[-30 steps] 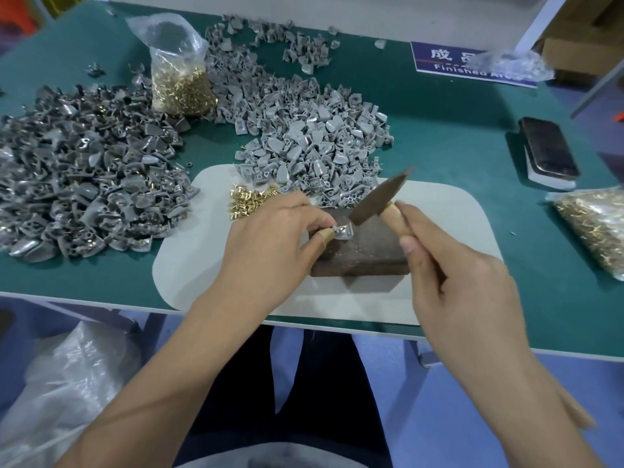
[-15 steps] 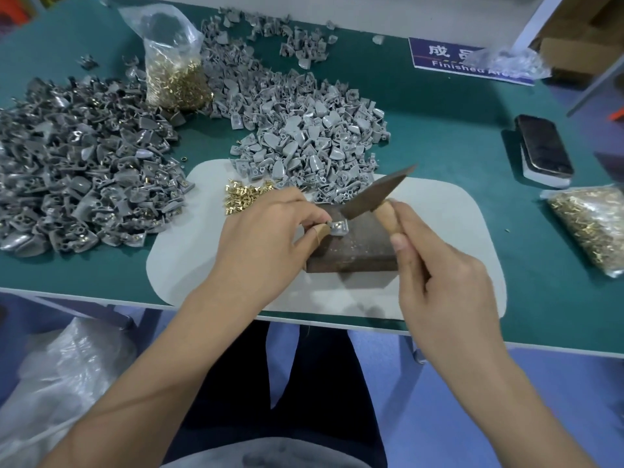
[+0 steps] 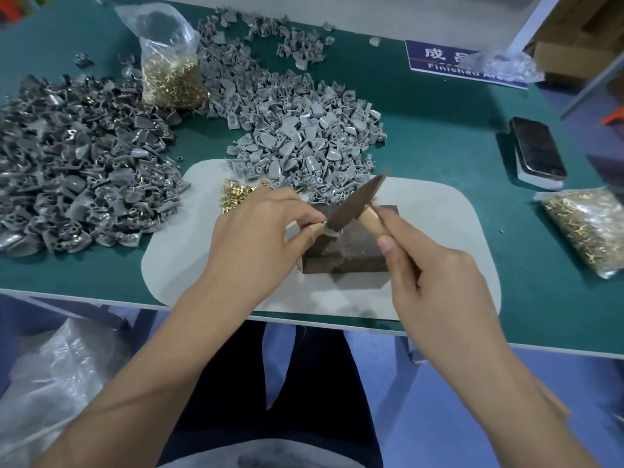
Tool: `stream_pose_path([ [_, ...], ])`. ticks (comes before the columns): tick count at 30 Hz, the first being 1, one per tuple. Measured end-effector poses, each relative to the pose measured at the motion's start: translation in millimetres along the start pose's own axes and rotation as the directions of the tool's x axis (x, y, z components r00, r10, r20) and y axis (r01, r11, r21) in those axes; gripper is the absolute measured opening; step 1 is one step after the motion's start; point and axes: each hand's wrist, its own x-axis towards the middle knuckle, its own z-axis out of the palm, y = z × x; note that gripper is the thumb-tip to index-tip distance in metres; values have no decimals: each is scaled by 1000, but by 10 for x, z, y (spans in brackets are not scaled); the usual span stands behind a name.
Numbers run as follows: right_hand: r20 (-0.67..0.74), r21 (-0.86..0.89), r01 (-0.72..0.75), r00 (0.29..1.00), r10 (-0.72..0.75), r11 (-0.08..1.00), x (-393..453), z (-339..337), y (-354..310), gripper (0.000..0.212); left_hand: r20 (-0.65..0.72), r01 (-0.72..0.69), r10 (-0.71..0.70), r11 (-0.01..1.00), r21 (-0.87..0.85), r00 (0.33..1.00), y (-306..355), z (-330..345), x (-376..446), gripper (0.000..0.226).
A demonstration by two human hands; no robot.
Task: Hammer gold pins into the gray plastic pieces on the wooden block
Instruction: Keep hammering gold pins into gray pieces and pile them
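- On the dark brown wooden block (image 3: pixel 351 246), upon the pale grey mat (image 3: pixel 435 231): one small gray plastic piece (image 3: pixel 332 231), pinched at its near edge by the left hand (image 3: pixel 260 231).
- Right hand (image 3: pixel 435 282) clamped on the wooden handle of the small dark-headed hammer (image 3: pixel 354 206), head just over the piece.
- Piece probably light, stiff and slippery; best gripped low on the sides, fingertips away from the gold pin.
- Pin itself too small to make out.
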Motion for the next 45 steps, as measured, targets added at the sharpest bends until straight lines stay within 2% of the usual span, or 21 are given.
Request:
stream_pose_path([
  [3,-65,10,-5,998,5,1000,20,-21,1,39,5,1,-1,1000,-4,1000,1,-2,2,5],
  [7,-38,-54,16,999,-19,998,-8,-30,-10,39,7,12,-12,1000,-20,1000,3,-3,-2,5],
  [11,-129,101,26,992,-13,995,-105,10,33,40,9,31,-31,998,-45,999,-12,7,-3,5],
  [14,-78,-12,18,997,-19,1000,-144,8,20,41,22,38,-37,998,-43,999,-12,-4,5,6],
  [18,-121,42,5,993,1,999,-122,28,6,41,34,36,-35,999,-38,999,-14,-15,21,6],
  [20,-63,-16,-1,998,0,1000,-109,29,1,41,32,33,-32,999,-41,999,-16,-18,18,6],
  [23,-123,-52,11,992,-17,999,-92,-1,-36,39,29,30,-29,999,-34,999,-14,-18,17,6],
  [27,-53,-130,30,998,-37,991,-105,-11,-72,39,18,27,-27,999,-36,999,-18,-8,15,6],
  [28,-74,-133,27,997,-37,991,-107,-23,-64,38,18,26,-26,999,-36,1000,-19,-9,15,6],
  [31,-199,34,12,980,-5,999,-141,-41,-60,38,23,20,-19,999,-40,1000,-23,-6,15,7],
  [33,-158,35,5,987,0,999,-146,-26,-93,40,24,19,-18,999,-39,1000,-29,-3,17,7],
  [36,-5,-129,6,1000,-6,992,-114,-42,-107,38,24,17,-16,999,-28,1000,-36,-3,20,7],
  [40,-86,-99,-18,996,9,995,-71,-87,-109,38,19,11,-10,999,-38,1000,-35,-1,12,6],
  [44,14,-144,29,1000,-27,989,-46,-68,-91,39,16,13,-12,1000,-29,1000,-31,0,13,6],
  [45,-3,-144,37,999,-38,989,-54,-69,-94,39,16,14,-13,999,-31,1000,-32,-3,13,6],
])
